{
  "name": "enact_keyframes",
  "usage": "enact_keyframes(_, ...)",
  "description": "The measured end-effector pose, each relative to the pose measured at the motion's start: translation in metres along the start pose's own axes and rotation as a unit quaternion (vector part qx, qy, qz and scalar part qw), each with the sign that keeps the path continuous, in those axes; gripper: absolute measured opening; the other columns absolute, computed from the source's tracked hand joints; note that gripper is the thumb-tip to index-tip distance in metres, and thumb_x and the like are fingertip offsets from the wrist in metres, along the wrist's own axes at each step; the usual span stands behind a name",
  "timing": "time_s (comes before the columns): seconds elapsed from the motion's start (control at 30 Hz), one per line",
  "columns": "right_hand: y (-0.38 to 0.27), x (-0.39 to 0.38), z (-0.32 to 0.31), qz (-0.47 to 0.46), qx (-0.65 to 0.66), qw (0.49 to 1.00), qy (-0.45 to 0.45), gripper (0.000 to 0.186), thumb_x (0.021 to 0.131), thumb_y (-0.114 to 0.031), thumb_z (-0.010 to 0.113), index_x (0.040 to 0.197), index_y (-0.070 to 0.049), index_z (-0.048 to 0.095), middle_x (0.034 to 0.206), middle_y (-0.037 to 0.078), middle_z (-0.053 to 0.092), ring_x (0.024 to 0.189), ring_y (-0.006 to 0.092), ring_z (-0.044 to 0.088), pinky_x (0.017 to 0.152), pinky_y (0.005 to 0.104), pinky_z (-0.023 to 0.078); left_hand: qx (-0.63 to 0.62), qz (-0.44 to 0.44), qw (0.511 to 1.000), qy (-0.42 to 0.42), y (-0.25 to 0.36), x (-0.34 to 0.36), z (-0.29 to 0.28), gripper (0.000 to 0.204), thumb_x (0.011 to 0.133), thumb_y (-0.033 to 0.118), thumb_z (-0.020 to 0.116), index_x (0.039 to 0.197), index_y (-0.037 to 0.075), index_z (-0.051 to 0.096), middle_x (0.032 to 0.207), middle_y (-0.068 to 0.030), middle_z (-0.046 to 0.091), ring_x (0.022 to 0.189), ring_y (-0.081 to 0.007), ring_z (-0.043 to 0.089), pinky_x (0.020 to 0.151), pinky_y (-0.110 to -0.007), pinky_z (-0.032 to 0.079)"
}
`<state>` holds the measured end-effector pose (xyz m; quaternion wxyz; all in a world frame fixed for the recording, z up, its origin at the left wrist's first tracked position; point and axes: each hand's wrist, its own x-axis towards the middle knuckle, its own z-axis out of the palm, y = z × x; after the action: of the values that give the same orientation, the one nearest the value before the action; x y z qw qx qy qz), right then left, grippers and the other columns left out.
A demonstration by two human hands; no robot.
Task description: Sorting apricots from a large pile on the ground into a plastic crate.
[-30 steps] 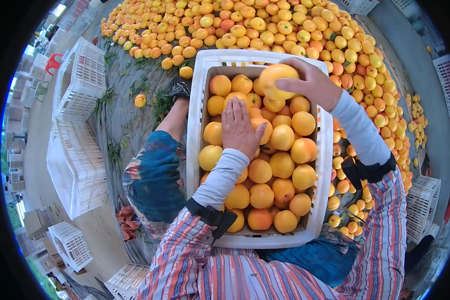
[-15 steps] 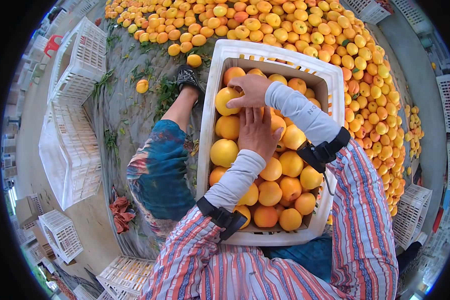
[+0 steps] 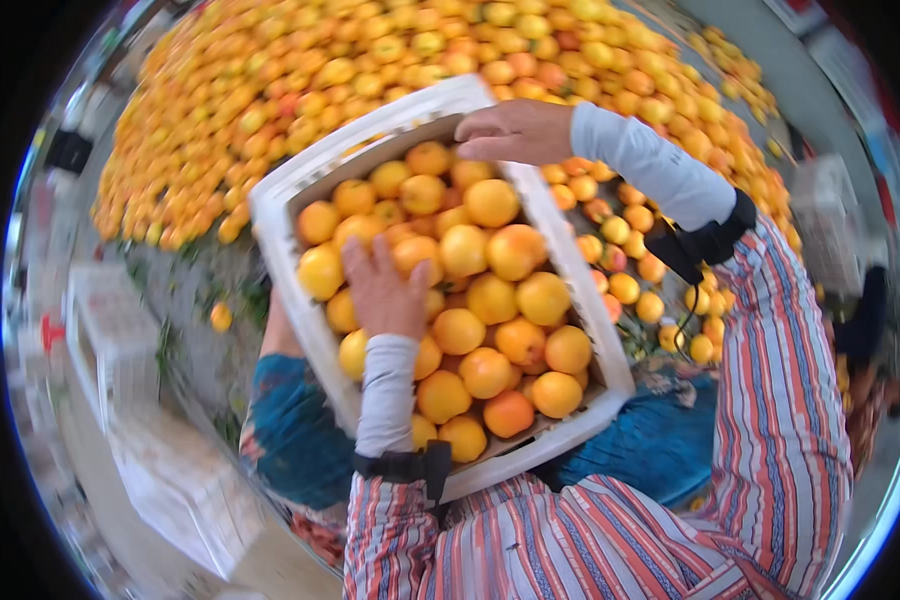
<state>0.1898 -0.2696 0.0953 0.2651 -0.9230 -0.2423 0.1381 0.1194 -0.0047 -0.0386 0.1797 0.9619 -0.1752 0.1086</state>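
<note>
Item: white crate [image 3: 295, 205] of oranges [image 3: 490, 300], heaped full, resting across the person's lap.
Left hand [image 3: 385, 290]: open, palm flat on the fruit, seemingly levelling it.
Right hand [image 3: 515, 130]: fingers curled over the crate's far rim.
Beyond: loose orange pile [image 3: 370, 50] on the ground.
Step judged: settling the fill; next calls for a firm two-handed hold on the rim.

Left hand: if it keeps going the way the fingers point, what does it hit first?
Probably the oranges just ahead: the left hand lies flat on fruit in the white crate, fingers toward its far rim. Depth is unclear.
</note>
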Motion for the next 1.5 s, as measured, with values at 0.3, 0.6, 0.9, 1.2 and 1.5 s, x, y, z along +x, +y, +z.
enact_keyframes(0.3,0.146,-0.401,0.071,0.464,0.297,0.673,0.494,0.048,0.088,-0.045,0.045,0.102,-0.001,0.055,0.093,0.011,0.063,0.077,0.0160,0.061,0.066,0.0282,0.051,0.098,0.069,0.990,-0.068,-0.027,0.005,0.009,0.059,0.091,0.046,0.040,0.132,0.004,0.035,0.140,-0.0258,0.021,0.128,-0.0380,0.024,0.105,-0.042,0.023)
enact_keyframes(0.6,0.090,-0.487,0.318,0.631,0.199,0.671,0.334,0.041,0.082,-0.037,0.053,0.098,0.000,0.057,0.092,0.016,0.063,0.083,0.0298,0.061,0.075,0.0376,0.047,0.080,0.028,0.987,-0.135,-0.041,0.018,0.012,0.065,0.090,0.051,0.036,0.135,0.004,0.031,0.141,-0.0263,0.018,0.130,-0.0375,0.020,0.105,-0.043,0.020)
enact_keyframes(0.9,0.160,-0.487,0.311,0.674,0.120,0.579,0.443,0.040,0.079,-0.029,0.058,0.107,-0.001,0.052,0.101,0.018,0.057,0.094,0.0316,0.055,0.083,0.0393,0.045,0.090,0.031,0.984,-0.153,-0.038,0.017,-0.002,0.066,0.090,0.052,0.035,0.135,0.003,0.032,0.141,-0.0253,0.020,0.131,-0.0356,0.018,0.105,-0.042,0.019)
enact_keyframes(1.2,0.211,-0.523,0.274,0.758,-0.082,0.592,0.263,0.060,0.069,-0.025,0.069,0.121,-0.011,0.043,0.108,0.012,0.052,0.103,0.0311,0.050,0.085,0.0396,0.043,0.106,0.019,0.982,-0.156,-0.050,0.020,0.001,0.064,0.091,0.050,0.035,0.137,0.006,0.031,0.142,-0.0225,0.021,0.132,-0.0335,0.018,0.105,-0.041,0.019)
enact_keyframes(1.5,0.187,-0.528,0.258,0.624,0.014,0.609,0.489,0.071,0.067,-0.025,0.074,0.125,-0.008,0.038,0.122,0.013,0.047,0.108,0.0300,0.049,0.094,0.0385,0.039,0.083,0.018,0.985,-0.152,-0.048,0.015,-0.002,0.062,0.092,0.048,0.034,0.136,0.006,0.031,0.142,-0.0211,0.022,0.132,-0.0333,0.020,0.105,-0.041,0.019)
